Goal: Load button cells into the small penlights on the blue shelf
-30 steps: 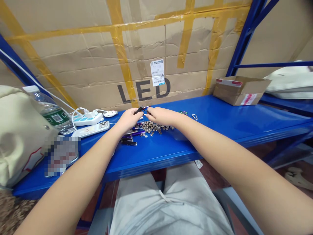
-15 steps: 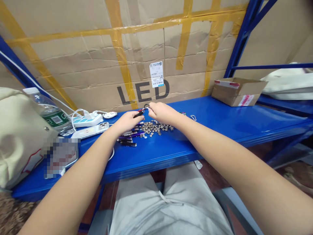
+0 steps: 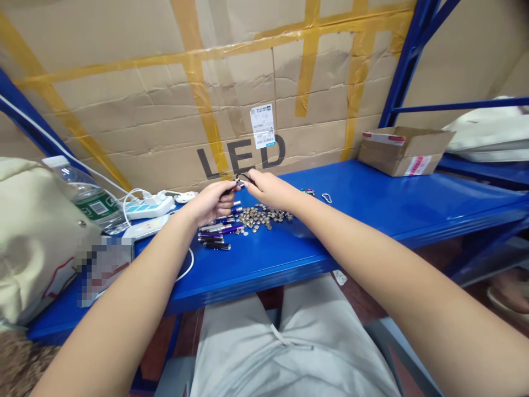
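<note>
My left hand is closed around a small black tube, mostly covered by the fingers. Its end with a bit of shiny metal points toward my right hand. That hand pinches a thin black loop at the metal end, and the two hands almost meet above the table. Several slim tubes in black, purple and silver lie below my left hand. To the right of them a heap of small round metal discs spreads under my right wrist.
A silver carabiner and some coloured clips lie beyond my right forearm. An opened cardboard box stands at the right. On the left are a power strip, phone, bottle and cloth bag. Large taped cardboard stands behind.
My left hand has turned, its fingers now curled under the black tube. My right hand has shifted slightly left and down, and its fingers have moved onto the metal end beside the loop.
</note>
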The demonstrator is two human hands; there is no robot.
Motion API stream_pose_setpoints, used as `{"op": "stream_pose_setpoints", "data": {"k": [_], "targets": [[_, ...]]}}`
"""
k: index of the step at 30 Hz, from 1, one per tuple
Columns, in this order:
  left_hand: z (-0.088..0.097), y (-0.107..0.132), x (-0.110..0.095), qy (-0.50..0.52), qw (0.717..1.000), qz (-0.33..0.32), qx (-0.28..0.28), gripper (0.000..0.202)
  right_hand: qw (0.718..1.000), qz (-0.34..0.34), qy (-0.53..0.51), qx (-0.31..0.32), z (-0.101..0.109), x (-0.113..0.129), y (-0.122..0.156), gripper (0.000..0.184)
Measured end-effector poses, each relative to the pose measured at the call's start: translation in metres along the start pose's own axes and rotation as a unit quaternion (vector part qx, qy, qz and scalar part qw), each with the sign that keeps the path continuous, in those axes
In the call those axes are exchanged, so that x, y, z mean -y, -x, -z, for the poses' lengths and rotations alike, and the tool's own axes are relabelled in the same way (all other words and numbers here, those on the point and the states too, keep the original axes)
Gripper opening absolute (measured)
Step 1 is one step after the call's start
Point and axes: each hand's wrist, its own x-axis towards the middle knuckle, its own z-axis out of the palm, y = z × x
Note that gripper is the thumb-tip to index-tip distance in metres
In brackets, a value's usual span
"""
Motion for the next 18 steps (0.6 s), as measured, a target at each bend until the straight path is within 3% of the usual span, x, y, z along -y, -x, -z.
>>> {"op": "stream_pose_setpoints", "data": {"k": [3,4,6,8,13,16,18], "targets": [[0.013,-0.026,0.001,-0.158,0.985,0.043,-0.056,0.018,0.994,-0.050,-0.071,-0.062,0.007,-0.019,-0.003,0.027],[0.017,-0.037,0.002,-0.246,0.965,0.051,-0.072,0.019,0.991,-0.070,-0.080,-0.081,0.010,-0.026,-0.004,0.028],[0.024,-0.060,0.006,-0.429,0.900,0.031,-0.078,0.018,0.985,-0.109,-0.083,-0.102,0.015,-0.040,-0.006,0.029],[0.027,-0.082,0.010,-0.531,0.843,-0.013,-0.079,0.014,0.984,-0.133,-0.074,-0.095,0.017,-0.050,-0.006,0.031],[0.036,-0.116,0.014,-0.558,0.814,-0.047,-0.155,0.019,0.989,-0.139,-0.053,-0.023,0.014,-0.056,-0.005,0.036],[0.049,-0.113,0.011,-0.572,0.798,-0.047,-0.181,0.019,0.991,-0.123,-0.053,0.002,0.015,-0.053,-0.003,0.034],[0.060,-0.103,0.010,-0.592,0.789,-0.028,-0.162,0.012,0.993,-0.110,-0.047,0.019,0.017,-0.050,-0.002,0.030]]}}
